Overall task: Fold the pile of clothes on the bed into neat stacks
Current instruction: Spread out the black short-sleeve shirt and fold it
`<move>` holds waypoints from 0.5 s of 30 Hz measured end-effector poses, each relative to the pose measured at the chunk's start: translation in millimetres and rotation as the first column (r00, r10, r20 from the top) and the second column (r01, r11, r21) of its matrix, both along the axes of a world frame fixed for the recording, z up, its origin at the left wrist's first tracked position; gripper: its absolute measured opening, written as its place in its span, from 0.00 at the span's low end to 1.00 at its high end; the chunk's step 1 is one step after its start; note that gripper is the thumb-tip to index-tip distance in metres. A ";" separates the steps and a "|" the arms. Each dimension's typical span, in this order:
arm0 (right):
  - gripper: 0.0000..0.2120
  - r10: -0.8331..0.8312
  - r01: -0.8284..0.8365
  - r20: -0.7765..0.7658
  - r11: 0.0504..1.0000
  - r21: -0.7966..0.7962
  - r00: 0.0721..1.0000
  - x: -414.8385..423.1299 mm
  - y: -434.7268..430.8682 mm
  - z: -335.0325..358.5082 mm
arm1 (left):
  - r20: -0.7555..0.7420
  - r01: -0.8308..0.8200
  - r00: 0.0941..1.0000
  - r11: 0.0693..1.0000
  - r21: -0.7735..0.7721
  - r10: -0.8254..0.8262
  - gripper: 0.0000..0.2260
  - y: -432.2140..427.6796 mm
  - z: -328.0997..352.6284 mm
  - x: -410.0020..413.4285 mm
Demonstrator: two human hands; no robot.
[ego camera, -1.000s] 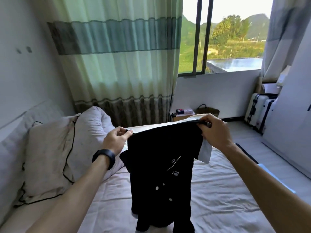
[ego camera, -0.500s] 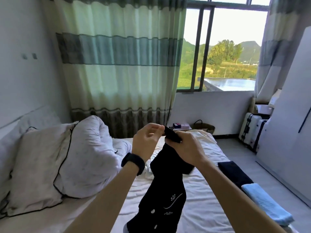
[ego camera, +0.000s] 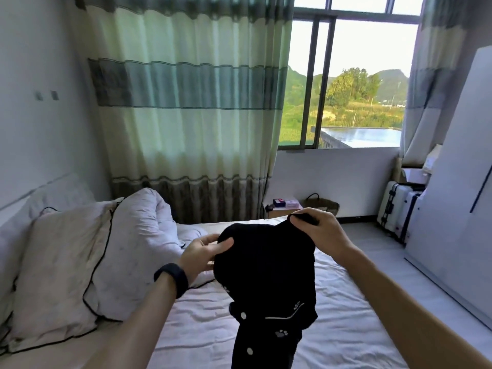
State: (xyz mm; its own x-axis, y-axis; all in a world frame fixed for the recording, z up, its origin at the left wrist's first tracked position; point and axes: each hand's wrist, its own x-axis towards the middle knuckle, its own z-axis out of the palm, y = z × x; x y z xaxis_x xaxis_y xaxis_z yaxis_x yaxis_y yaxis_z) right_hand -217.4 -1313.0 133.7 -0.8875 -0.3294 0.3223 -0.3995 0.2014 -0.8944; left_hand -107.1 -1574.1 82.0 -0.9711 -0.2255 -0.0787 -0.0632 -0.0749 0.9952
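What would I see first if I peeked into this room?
Probably the black garment with a little white paw print, held up over the bed by the left hand and the right hand. Behind it, the bright window shows green hills, with a striped green curtain to its left.

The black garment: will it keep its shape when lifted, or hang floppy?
Probably floppy: the garment droops and bunches below the left hand and right hand. Likely light, since finger pinches hold its top. Hardly slippery: the cloth looks matte.
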 end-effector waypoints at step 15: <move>0.02 -0.113 0.135 -0.102 0.963 0.235 0.988 -10.5 -54.1 -8.8 | -0.022 -0.113 0.993 0.991 0.074 0.115 0.13 -28.2 43.2 15.3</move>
